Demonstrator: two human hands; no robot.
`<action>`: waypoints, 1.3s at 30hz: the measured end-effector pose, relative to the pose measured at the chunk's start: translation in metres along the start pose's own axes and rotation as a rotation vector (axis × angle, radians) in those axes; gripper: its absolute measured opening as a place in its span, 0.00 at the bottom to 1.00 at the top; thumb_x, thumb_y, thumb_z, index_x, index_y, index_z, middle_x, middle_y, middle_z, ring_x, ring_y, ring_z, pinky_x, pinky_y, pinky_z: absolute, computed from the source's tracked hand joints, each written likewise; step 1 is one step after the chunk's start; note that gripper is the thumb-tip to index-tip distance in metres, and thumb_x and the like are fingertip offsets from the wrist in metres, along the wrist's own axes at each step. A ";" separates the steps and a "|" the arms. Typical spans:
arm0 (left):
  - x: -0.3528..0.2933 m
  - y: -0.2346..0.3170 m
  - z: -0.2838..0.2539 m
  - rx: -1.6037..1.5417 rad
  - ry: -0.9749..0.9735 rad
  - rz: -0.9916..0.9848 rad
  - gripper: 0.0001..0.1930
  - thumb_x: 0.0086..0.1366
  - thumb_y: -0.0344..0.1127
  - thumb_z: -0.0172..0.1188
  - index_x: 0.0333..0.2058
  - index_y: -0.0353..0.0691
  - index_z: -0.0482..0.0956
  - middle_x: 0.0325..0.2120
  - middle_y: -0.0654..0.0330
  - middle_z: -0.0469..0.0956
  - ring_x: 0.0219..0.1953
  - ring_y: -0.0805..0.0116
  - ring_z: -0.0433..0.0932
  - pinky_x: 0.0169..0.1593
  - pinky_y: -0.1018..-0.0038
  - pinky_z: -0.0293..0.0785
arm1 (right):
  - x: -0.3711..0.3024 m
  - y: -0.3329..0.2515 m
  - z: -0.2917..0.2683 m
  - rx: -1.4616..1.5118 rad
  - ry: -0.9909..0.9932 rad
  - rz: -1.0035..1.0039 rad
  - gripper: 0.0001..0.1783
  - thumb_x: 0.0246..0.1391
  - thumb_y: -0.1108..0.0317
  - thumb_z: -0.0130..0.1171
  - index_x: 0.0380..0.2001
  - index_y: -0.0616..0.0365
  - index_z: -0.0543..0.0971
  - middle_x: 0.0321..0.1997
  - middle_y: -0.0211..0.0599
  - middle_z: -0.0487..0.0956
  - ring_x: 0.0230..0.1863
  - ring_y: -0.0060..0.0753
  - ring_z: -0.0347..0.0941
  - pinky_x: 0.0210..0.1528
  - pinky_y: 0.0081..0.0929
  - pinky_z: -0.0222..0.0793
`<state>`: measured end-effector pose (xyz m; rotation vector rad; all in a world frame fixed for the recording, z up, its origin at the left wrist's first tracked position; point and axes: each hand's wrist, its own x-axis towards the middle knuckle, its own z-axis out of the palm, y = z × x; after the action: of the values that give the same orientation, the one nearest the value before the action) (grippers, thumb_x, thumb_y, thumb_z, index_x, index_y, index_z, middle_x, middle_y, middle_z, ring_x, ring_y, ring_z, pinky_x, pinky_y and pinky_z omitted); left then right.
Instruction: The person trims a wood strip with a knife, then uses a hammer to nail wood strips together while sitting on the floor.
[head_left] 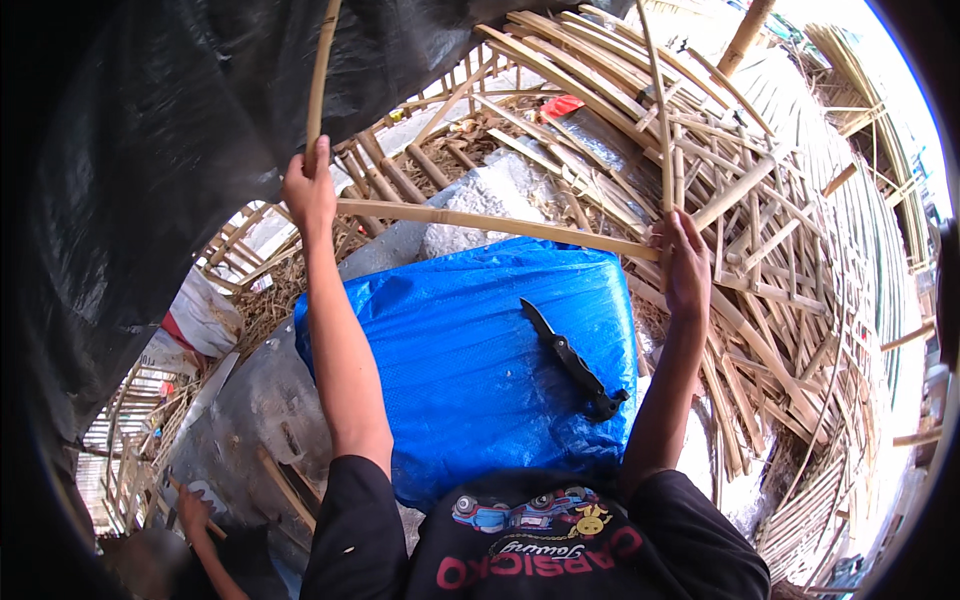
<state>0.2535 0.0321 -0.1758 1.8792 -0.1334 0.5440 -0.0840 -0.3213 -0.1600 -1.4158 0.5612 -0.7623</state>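
Note:
Both arms reach forward over a blue plastic sheet (450, 380). My left hand (310, 190) is closed around the lower end of a bamboo strip (321, 80) that points away from me. On the right, my right hand (684, 255) grips a second long bamboo length (660, 120). Between the hands runs a flat bamboo crosspiece (490, 222), its ends meeting the two lengths at my fists. I cannot tell whether all three are one bent strip. A black folding knife (565, 350), blade out, lies on the blue sheet.
A large heap of split bamboo (760, 230) fills the right side. Black plastic sheeting (180, 130) hangs at the left. A whitish rubble pile (490, 205) lies beyond the blue sheet. Another person's hand (195, 512) holds a thin stick at the lower left.

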 end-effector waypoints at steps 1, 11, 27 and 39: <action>0.004 -0.005 -0.004 -0.127 -0.025 -0.021 0.26 0.65 0.59 0.59 0.25 0.38 0.77 0.15 0.64 0.72 0.20 0.70 0.72 0.27 0.69 0.67 | 0.000 0.003 -0.001 0.049 -0.031 -0.001 0.16 0.66 0.57 0.54 0.47 0.56 0.78 0.28 0.19 0.72 0.24 0.11 0.61 0.25 0.12 0.55; 0.005 0.010 -0.023 -0.668 -0.478 -0.270 0.35 0.73 0.60 0.28 0.38 0.34 0.78 0.20 0.62 0.74 0.19 0.71 0.71 0.27 0.73 0.69 | -0.006 0.023 -0.017 0.258 0.159 -0.146 0.15 0.68 0.56 0.52 0.47 0.56 0.74 0.29 0.23 0.70 0.28 0.13 0.64 0.28 0.12 0.60; 0.000 0.020 -0.017 -0.493 -0.218 -0.279 0.24 0.66 0.54 0.60 0.30 0.34 0.81 0.15 0.65 0.70 0.14 0.77 0.67 0.18 0.78 0.63 | -0.017 0.016 -0.048 0.229 0.302 -0.115 0.19 0.70 0.63 0.47 0.60 0.55 0.70 0.28 0.23 0.71 0.17 0.10 0.57 0.18 0.10 0.56; 0.010 0.012 -0.028 -0.568 -0.208 -0.303 0.23 0.66 0.53 0.61 0.34 0.33 0.78 0.16 0.66 0.67 0.15 0.79 0.64 0.18 0.80 0.60 | -0.023 0.020 -0.046 0.295 0.291 -0.086 0.25 0.67 0.65 0.53 0.65 0.59 0.66 0.36 0.29 0.79 0.21 0.09 0.59 0.19 0.10 0.55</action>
<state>0.2497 0.0551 -0.1535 1.3590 -0.1205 0.0817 -0.1312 -0.3343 -0.1861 -1.0682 0.5856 -1.0846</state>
